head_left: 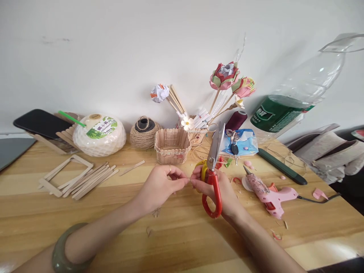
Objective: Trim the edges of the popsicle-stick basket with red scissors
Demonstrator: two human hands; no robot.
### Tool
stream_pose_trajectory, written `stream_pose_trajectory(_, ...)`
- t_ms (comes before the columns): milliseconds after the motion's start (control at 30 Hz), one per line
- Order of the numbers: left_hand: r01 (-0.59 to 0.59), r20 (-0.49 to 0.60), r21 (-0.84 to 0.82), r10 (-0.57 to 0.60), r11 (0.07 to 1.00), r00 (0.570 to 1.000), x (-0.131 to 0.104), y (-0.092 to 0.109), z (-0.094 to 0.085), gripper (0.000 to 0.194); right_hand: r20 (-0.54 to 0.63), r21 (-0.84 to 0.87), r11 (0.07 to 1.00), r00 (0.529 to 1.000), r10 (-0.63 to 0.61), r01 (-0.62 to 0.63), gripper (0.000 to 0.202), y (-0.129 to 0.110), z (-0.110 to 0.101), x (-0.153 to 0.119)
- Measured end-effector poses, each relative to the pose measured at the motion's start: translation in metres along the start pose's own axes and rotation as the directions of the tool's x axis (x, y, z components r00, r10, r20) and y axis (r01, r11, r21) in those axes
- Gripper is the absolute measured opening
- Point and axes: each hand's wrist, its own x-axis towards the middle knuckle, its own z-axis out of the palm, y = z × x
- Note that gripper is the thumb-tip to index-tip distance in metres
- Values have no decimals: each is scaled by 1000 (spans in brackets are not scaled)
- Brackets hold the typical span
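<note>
You work with both hands over the wooden worktop [119,231], fingertips meeting near its middle. Your left hand [163,185] is closed to a pinch, thumb against fingers; whether anything thin sits between the tips is too small to tell. Your right hand [224,193] is curled around the red-and-yellow handles of a pair of scissors [211,160], blades pointing up and almost together, while its thumb and finger also pinch toward the left. Just beyond your hands stands a small stick basket [172,156], with a ball of twine [144,134] beside it and paper flowers [224,76] rising behind to the right. To your left, loose craft sticks [91,181] lie beside a square stick frame [82,161]; to your right, a pink glue gun [274,198] rests on its side.
</note>
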Motion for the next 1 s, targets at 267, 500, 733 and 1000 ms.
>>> stream_pose_trajectory(267, 30, 41, -93, -27, 995, 999, 2, 3, -2, 11, 19, -36, 999, 1000, -3, 4, 20, -2, 0, -1)
stream_pose_trajectory(500, 3, 87, -69, 3, 998, 996, 4, -1, -3, 7, 50, -62, 998, 998, -23, 26, 21, -4, 0, -2)
stream_pose_trajectory(733, -48, 123, 16, 46, 999, 991, 0, -4, -4, 20, 71, -41, 999, 997, -10, 13, 22, -2, -1, 0)
stream_pose_trajectory(1000, -147, 42, 83, 144, 986, 989, -3, 0, -4, 6, 75, -63, 998, 997, -13, 18, 16, -1, 0, -1)
